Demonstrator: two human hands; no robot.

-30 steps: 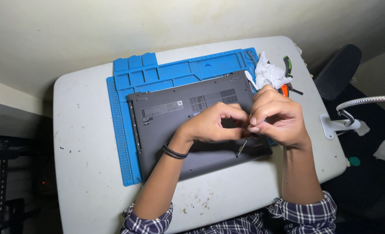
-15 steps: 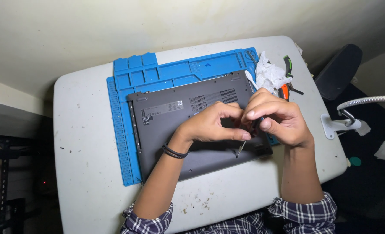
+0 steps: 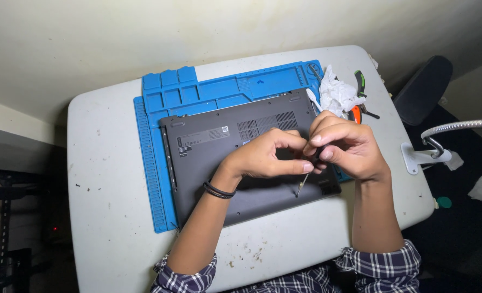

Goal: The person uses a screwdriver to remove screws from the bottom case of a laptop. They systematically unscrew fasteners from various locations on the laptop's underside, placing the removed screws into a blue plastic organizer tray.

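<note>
Screwdriver [image 3: 305,179] tip set on the laptop's underside

Since a second ago the screwdriver has stayed on the same spot near the front edge of the upturned laptop [image 3: 241,157]; the right hand [image 3: 346,149] pinches its handle, the left hand [image 3: 268,157] steadies the shaft, on the blue mat [image 3: 154,179] on the bench [image 3: 105,163].

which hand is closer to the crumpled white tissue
Right. The right hand sits just below the crumpled white tissue; the left hand is further off, over the laptop.
</note>
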